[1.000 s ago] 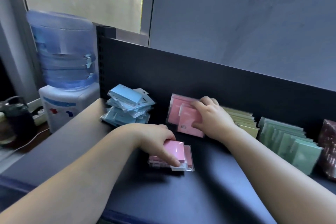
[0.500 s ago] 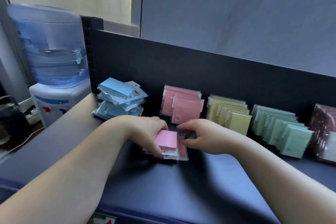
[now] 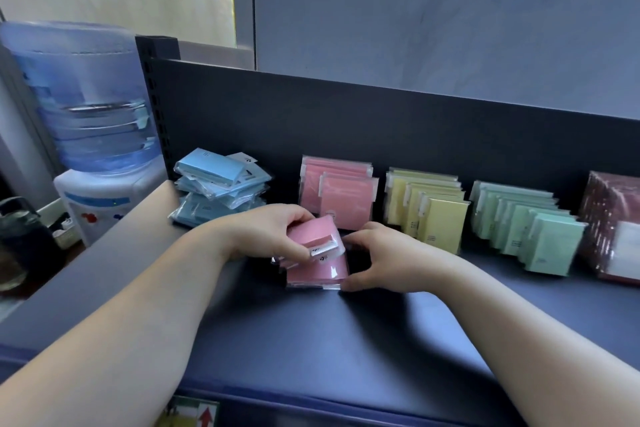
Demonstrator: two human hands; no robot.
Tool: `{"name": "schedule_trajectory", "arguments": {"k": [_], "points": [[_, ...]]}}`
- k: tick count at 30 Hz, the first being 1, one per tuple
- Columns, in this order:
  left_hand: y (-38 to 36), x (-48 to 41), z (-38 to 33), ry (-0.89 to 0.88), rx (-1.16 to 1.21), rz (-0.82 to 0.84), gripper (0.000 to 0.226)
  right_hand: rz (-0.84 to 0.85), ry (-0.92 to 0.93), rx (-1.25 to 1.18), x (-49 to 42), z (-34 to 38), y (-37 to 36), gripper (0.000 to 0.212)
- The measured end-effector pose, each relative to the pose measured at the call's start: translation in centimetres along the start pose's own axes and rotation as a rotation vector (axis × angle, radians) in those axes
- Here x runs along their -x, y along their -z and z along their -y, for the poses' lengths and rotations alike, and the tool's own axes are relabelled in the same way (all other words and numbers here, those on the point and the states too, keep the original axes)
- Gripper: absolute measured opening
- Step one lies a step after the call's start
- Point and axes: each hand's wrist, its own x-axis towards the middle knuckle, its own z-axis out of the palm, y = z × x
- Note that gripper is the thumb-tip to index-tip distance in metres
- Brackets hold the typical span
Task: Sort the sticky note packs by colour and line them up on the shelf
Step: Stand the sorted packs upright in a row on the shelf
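Centrally, a pink pack sits tilted in the left hand, whose fingers are clamped on it, just above a small pink pile lying flat on the shelf. The right hand grips the pile's right edge, fingers curled round it. Behind stand a pink row, a yellow row and a green row. A loose blue heap lies to the left.

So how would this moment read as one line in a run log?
left hand: grips top pack | right hand: grips pink pile | pink row: standing at back | blue pile: untidy
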Motion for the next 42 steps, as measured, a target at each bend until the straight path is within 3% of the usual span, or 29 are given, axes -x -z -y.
{"name": "schedule_trajectory", "arguments": {"k": [5,12,16,19,24,29,31,34,38,42], "points": [[-0.3,0.1,-0.6,-0.038,-0.137,0.106,0.057,0.031,-0.103,-0.089,0.4,-0.4,0.7,0.027],[-0.7,-0.4,-0.6,-0.018,-0.141,0.118,0.035,-0.015,-0.148,-0.117,0.7,1.4,0.3,0.049],[-0.8,-0.5,-0.8,0.013,-0.184,0.121,0.03,-0.033,-0.105,-0.143,0.3,1.8,-0.8,0.048],[-0.9,-0.3,-0.8,0.012,-0.183,0.134,0.037,-0.005,-0.127,-0.267,0.4,1.7,-0.8,0.044],[-1.5,-0.2,-0.9,-0.066,-0.12,0.062,0.044,-0.09,-0.139,-0.438,0.2,1.3,-1.3,0.04],[-2.5,-0.7,-1.5,-0.182,0.003,-0.156,0.057,-0.211,-0.125,-0.834,-0.4,0.3,-0.7,0.035],[-2.9,-1.1,-1.6,-0.237,0.062,-0.243,0.058,-0.39,-0.075,-0.762,-0.8,-0.4,-0.1,0.033],[-3.6,-1.8,-1.2,-0.312,0.136,-0.306,0.045,-0.631,0.044,-0.429,-1.0,-1.1,0.3,0.033],[-4.0,-2.5,-0.5,-0.287,0.136,-0.422,0.039,-0.63,0.08,-0.318,-1.1,-1.8,-0.1,0.041],[-4.5,-3.0,-0.1,-0.276,0.131,-0.434,0.039,-0.584,0.027,-0.305,-1.3,-2.4,-0.4,0.052]]}}
